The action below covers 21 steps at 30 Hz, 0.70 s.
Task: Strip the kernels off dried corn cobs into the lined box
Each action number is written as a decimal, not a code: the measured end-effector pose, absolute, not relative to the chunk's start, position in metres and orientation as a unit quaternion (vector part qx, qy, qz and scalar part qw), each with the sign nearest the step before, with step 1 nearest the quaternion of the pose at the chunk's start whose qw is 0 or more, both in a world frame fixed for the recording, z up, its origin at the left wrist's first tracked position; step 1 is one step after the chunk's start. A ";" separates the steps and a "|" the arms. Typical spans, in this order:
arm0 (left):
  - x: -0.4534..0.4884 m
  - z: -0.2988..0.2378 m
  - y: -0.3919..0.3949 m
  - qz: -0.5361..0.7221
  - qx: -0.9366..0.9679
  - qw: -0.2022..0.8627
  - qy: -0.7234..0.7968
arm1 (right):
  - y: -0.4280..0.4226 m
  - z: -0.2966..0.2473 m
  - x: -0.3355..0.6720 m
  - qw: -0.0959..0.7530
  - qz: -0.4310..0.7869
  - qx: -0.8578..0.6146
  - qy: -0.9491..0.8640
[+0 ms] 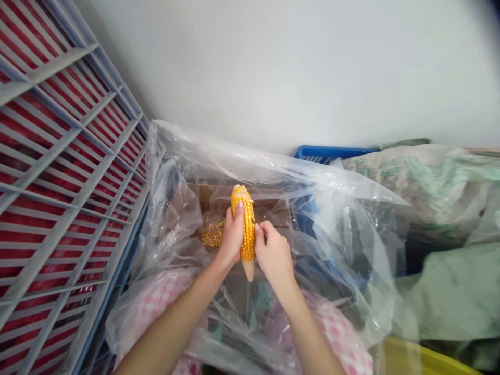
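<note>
A yellow corn cob stands nearly upright in the middle of the view, its pale stalk end pointing down. My left hand is wrapped round its left side, thumb up along the kernels. My right hand is closed against its right side, thumb and fingers pinching at the kernels. Below and left of the cob, a small heap of loose kernels lies in a brown cardboard box lined with a clear plastic bag.
A grey metal grate over red slats fills the left side. A white wall stands behind. A blue plastic crate and green-printed sacks sit on the right. Pink checked cloth covers my lap; a yellow rim shows at the lower right.
</note>
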State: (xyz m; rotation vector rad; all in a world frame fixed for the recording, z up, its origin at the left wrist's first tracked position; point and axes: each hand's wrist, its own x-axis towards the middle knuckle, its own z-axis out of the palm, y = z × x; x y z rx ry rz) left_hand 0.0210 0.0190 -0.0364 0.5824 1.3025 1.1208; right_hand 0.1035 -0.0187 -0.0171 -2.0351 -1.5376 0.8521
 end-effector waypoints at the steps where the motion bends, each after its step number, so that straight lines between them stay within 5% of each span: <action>1: 0.022 -0.037 0.018 0.486 0.247 0.615 0.570 | -0.019 -0.018 0.102 0.229 0.311 -0.742 -0.549; 21: 0.017 -0.035 0.018 0.513 0.156 0.658 0.528 | -0.011 -0.026 0.105 0.382 0.395 -0.692 -0.469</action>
